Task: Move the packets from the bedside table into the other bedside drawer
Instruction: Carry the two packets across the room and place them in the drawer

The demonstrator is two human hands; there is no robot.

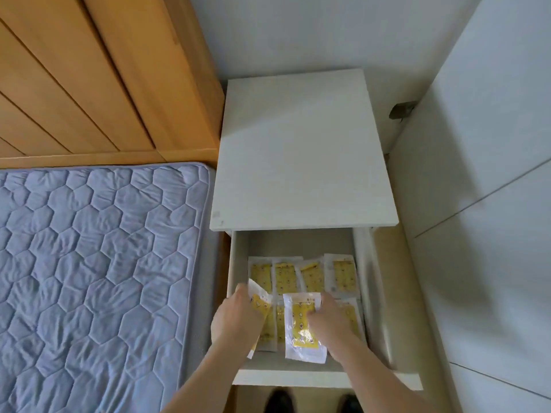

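The white bedside table (301, 150) has its top drawer (325, 378) pulled open toward me. Several clear packets with yellow contents (311, 275) lie in rows on the drawer floor. My left hand (235, 320) grips one yellow packet (260, 299) at the drawer's left side, tilted up on edge. My right hand (331, 323) holds another yellow packet (302, 329) by its right edge, lifted above the front row. Both forearms reach in over the drawer front.
A bed with a blue quilted mattress (98, 269) and a wooden headboard (98, 76) lies left of the table. White wardrobe panels (483, 204) stand close on the right. My dark shoes (280, 400) show below the drawer front.
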